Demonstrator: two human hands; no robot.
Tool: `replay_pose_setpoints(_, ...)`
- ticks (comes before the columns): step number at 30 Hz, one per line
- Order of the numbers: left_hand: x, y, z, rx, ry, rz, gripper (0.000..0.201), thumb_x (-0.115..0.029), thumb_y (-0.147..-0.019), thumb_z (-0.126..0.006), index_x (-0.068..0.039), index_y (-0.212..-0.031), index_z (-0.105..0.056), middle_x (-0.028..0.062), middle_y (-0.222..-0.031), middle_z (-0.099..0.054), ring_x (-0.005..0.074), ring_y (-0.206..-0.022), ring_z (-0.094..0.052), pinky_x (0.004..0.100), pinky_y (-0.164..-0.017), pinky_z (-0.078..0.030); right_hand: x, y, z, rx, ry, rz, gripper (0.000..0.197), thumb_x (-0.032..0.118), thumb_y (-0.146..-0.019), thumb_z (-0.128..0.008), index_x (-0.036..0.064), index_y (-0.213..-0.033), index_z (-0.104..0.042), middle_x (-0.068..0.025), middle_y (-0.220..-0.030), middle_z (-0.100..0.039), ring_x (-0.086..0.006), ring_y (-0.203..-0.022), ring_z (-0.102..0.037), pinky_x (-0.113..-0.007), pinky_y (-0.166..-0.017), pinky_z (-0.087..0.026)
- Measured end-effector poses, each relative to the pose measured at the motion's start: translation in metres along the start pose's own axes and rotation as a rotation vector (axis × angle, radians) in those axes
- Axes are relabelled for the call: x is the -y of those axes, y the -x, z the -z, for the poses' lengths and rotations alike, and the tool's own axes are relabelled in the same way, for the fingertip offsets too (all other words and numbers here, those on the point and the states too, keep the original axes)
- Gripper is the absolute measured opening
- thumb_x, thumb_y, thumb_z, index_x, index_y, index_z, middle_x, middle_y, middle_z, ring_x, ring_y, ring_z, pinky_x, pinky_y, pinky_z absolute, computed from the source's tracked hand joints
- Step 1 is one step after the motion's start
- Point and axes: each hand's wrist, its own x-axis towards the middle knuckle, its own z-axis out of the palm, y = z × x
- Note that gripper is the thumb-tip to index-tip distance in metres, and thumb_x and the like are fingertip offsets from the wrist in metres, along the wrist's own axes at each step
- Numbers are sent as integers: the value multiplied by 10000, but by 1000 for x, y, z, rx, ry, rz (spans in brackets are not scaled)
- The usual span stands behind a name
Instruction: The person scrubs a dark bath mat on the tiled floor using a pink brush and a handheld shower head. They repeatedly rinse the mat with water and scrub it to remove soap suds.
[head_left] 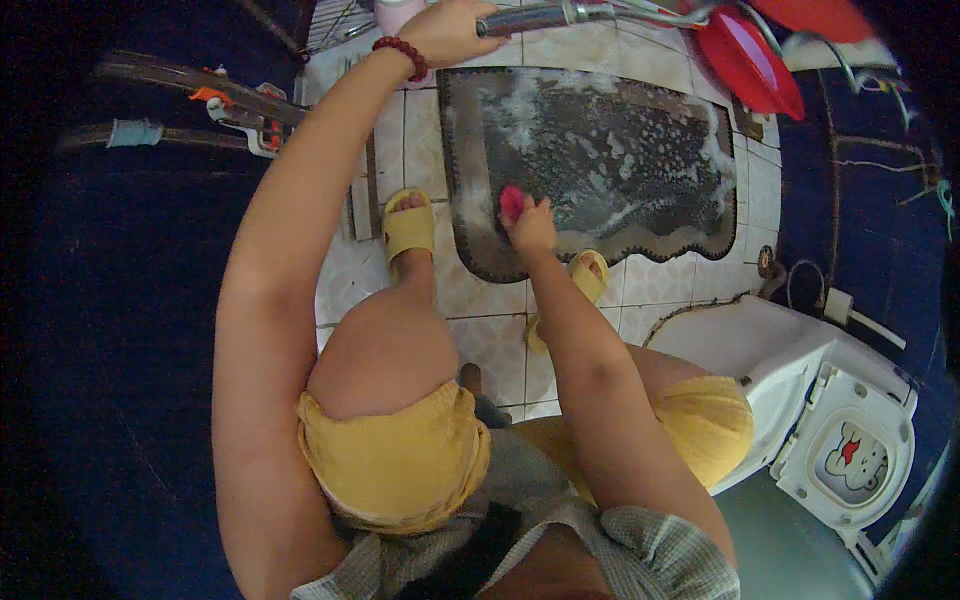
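Observation:
My right hand [533, 228] is closed on a small pink-red scrubbing brush [511, 203]. The brush presses on the left part of a dark floor mat [600, 165] with a scalloped edge. White suds and wet streaks spread over the mat. At the top, my left hand [448, 32], with a dark red bead bracelet on its wrist, grips the end of a grey metal bar [530, 18]. Part of its fingers are hidden behind the bar.
Red basins [750, 62] sit on the metal stand at the upper right. A white toilet [800, 370] with its lid raised stands to the right. Pale tiles [485, 345] lie under my yellow slippers [408, 230]. Poles with an orange clip [212, 96] lean at the left.

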Motion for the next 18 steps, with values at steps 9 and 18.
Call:
replay_pose_setpoints(9, -11, -31, 12, -44, -63, -85, 282, -324, -784, -610, -63, -892, -594, 119, -694, -587, 239, -610, -561, 343, -582, -436, -22, 27, 0, -268, -301, 70, 590, 219, -661, -691, 118, -1191, -451, -181, -1100, -423, -347, -992, -484, -407, -797, -458)
replay_pose_setpoints(18, 62, -21, -41, -74, -28, -76, 282, -286, -769, -642, -64, -940, -607, 124, -721, -605, 218, -620, -592, 315, -600, -459, 36, -15, -50, -205, -158, 257, 632, 204, -639, -703, 144, -1210, -440, -157, -1050, -454, -347, -950, -495, -409, -727, -477)
